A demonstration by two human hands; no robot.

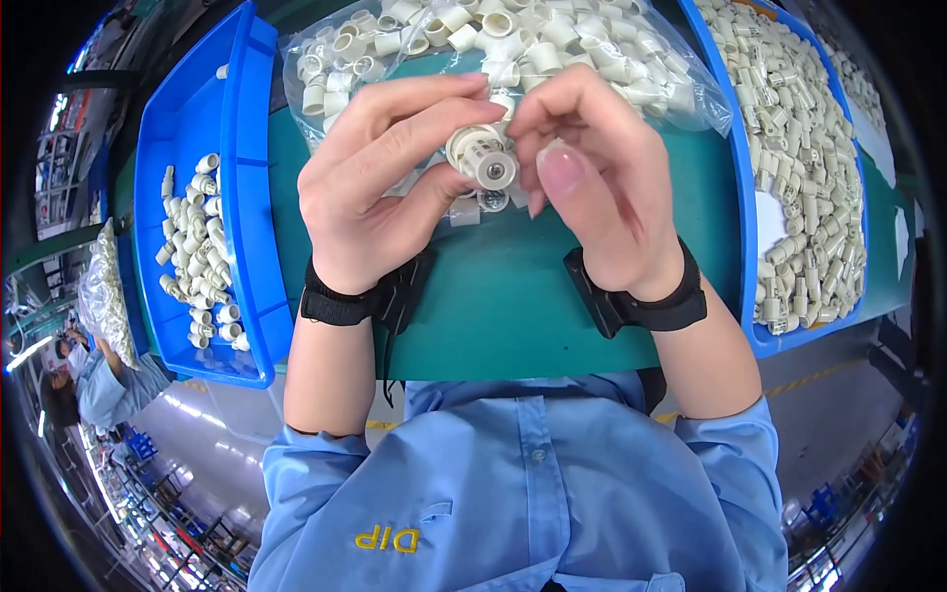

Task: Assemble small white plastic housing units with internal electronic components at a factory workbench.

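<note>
My left hand (380,178) pinches a white plastic cylindrical part (490,163) with slots round its side and a clear round end turned toward me. My right hand (602,178) is just right of it, fingers loosely curled and thumb apart, with nothing seen in its grasp. Whether its fingertips touch the part I cannot tell. Beneath the hands, a few small white and clear pieces (464,211) lie on the green table mat (493,296), partly hidden.
Beyond my hands lies a clear plastic bag (631,74) of white sleeve-shaped caps. On the left stands a blue bin (252,197) with white parts in it. A fuller blue bin (747,247) of slotted parts stands on the right. Another person (109,385) is at far left.
</note>
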